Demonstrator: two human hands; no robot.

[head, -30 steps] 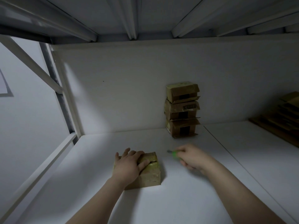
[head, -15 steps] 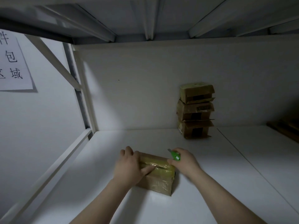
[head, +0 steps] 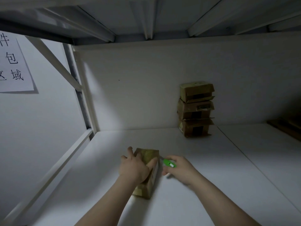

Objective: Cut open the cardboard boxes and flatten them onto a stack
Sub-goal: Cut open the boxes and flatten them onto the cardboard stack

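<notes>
White shelf, matt, dim light, w/ a brighter patch at its back-L corner. A seam runs front to back thru the R part, splitting it into 2 boards. A white back panel closes the bay, w/ one small dark speck on it. Overhead is the underside of the next deck, grey, w/ ribs running toward the camera. L side: a post at the back corner, a brace slanting down to it, and a rail along the shelf's L edge. Beyond those is a plain wall w/ a paper sign in black Chinese characters, partly cut off by the frame.

Box lies on the shelf near the front, centre-L, long side pointing away, yellowish tape along its top. L hand sits on top of it, fingers draped over the far L edge, thumb along the top R edge, holding it down. R hand is just R of the box, closed round a green cutter, blade end pointing at the box's upper R edge. Blade contact: can't tell. Hands are close but not touching.

At the back, against the panel, is a pile of 3 more boxes, flaps a bit loose. At the far R edge, in shadow, lies flat cardboard, mostly out of frame.
</notes>
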